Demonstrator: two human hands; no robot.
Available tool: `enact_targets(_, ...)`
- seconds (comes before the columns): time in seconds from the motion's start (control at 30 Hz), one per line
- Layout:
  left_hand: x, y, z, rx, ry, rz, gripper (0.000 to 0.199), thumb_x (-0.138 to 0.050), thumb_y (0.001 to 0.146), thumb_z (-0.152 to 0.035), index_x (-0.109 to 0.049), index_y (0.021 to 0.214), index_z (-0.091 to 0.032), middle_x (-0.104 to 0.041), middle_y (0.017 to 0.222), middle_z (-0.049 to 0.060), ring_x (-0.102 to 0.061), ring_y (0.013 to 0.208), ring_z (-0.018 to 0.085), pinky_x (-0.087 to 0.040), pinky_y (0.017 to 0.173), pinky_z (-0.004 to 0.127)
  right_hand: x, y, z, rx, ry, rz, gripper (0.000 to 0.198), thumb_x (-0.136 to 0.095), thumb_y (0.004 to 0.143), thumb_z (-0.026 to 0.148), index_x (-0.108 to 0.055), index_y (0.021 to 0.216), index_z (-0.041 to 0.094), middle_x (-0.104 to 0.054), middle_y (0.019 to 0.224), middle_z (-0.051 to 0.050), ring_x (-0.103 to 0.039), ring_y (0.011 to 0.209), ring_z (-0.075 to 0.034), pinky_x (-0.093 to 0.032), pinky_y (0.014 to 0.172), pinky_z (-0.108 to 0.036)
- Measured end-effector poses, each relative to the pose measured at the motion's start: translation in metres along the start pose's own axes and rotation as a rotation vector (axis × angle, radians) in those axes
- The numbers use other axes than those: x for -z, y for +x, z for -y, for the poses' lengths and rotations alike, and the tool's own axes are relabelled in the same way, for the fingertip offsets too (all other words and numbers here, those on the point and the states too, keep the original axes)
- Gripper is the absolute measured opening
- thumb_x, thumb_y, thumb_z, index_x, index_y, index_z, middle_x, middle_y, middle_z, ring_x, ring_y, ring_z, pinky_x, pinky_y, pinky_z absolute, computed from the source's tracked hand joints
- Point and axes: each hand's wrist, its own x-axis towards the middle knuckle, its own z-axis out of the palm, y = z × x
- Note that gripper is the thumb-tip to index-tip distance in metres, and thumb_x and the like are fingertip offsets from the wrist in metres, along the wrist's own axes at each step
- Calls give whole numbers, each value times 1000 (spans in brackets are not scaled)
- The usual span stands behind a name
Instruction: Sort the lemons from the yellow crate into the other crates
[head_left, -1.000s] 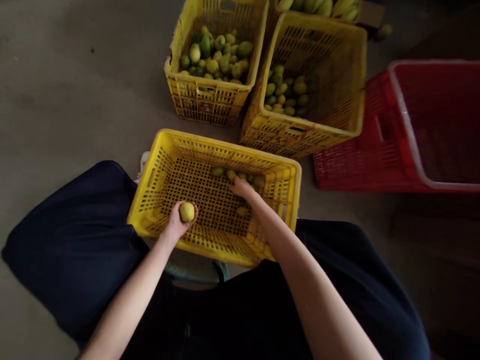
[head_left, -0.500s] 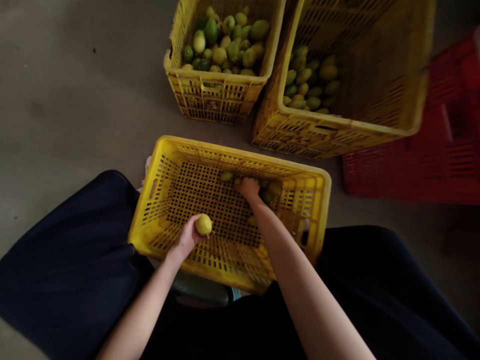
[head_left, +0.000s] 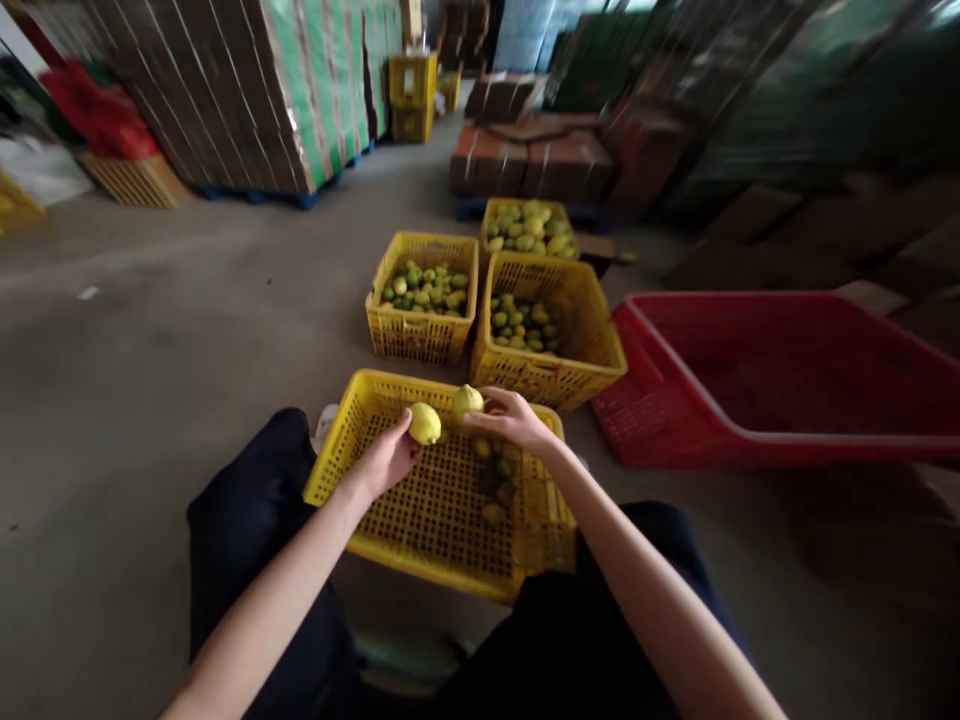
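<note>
My left hand (head_left: pixel 390 458) is closed around a yellow lemon (head_left: pixel 425 424), held above the near yellow crate (head_left: pixel 420 560). Just to the right, my right hand (head_left: pixel 514 418) grips a second lemon (head_left: pixel 468 401) between thumb and fingers. The two lemons are close together but apart. Below them, in the right part of the crate, lie several greenish-yellow lemons (head_left: pixel 493 513), partly hidden under my right hand and forearm. The crate's perforated floor shows bare on the left. It stands between my knees.
Beyond it stand a yellow crate of lemons (head_left: pixel 420 338) on the left, a taller one (head_left: pixel 551 375) on the right and a full one (head_left: pixel 574 215) behind. A large red crate (head_left: pixel 750 440) is at the right. Wrapped stacks on pallets (head_left: pixel 300 198) and cartons (head_left: pixel 491 165) stand farther back.
My right hand has come up out of the crate with a lemon and moved beside the left hand's lemon. The view has tilted up, bringing the room behind into sight.
</note>
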Motion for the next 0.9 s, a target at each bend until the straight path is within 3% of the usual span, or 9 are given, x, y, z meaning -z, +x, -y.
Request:
enact_targets(0.1, -35, 3, -38, -65, 27, 125, 33, -58, 93, -34, -65, 115, -10, -72, 99, 10, -62, 66, 9, -49, 56, 18, 11, -30, 34, 45, 305, -14, 47, -78, 63, 55, -69, 89, 16, -65, 77, -1, -56, 69, -15, -45, 62, -26)
enact_targets(0.23, -62, 12, -54, -145, 55, 208, 25, -67, 87, -23, -66, 108, -9, -72, 91, 8, -66, 71, 11, -56, 69, 19, 3, -35, 34, 48, 531, -117, 50, -80, 58, 59, -68, 81, 17, -59, 67, 1, -47, 58, -11, -38, 52, -24)
enact_targets(0.33, -59, 22, -41, -190, 57, 253, 29, -73, 82, -24, -67, 107, -12, -71, 95, 6, -68, 83, 13, -56, 82, 22, -14, -23, 22, 22, 623, -177, 46, -78, 62, 59, -66, 78, 18, -58, 66, 1, -45, 57, -11, -37, 51, -24)
enact_targets(0.5, -43, 26, -27, -170, 230, 237, 63, -72, 71, -64, -66, 107, -13, -69, 100, 9, -64, 97, 22, -52, 89, 33, -37, -17, 24, 52, 627, -175, 44, -81, 59, 57, -64, 73, 18, -54, 61, 2, -41, 54, -10, -33, 49, -24)
enact_targets(0.57, -40, 24, -32, -272, 383, 139, 68, -68, 67, -73, -66, 102, -15, -68, 97, 7, -62, 95, 23, -51, 83, 33, -43, -18, 27, 61, 645, -175, 43, -79, 61, 57, -66, 76, 19, -55, 62, 2, -41, 54, -10, -34, 49, -24)
enact_targets(0.63, -40, 20, -38, -428, 584, 43, 61, -66, 69, -73, -66, 91, -16, -66, 88, 4, -59, 88, 21, -47, 77, 30, -46, -20, 29, 57, 665, -176, 41, -78, 63, 56, -67, 76, 19, -56, 63, 1, -42, 54, -10, -36, 49, -25)
enact_targets(0.73, -40, 15, -42, -572, 818, 22, 51, -63, 74, -69, -64, 79, -18, -61, 76, 1, -54, 76, 17, -42, 70, 27, -50, -22, 26, 32, 724, -186, 39, -79, 64, 54, -67, 75, 19, -57, 63, 1, -44, 54, -11, -38, 49, -24)
enact_targets(0.8, -39, 15, -40, -512, 824, 35, 52, -60, 75, -70, -64, 80, -18, -60, 75, 1, -53, 72, 15, -41, 66, 27, -50, -24, 23, 22, 774, -188, 36, -80, 64, 50, -68, 77, 18, -58, 63, 1, -45, 54, -11, -38, 48, -24)
enact_targets(0.9, -39, 18, -35, -311, 632, 33, 62, -58, 72, -76, -63, 86, -16, -62, 76, 3, -54, 67, 15, -39, 59, 26, -48, -27, 23, 32, 837, -188, 32, -81, 66, 45, -69, 78, 18, -59, 63, 2, -46, 52, -9, -38, 49, -23)
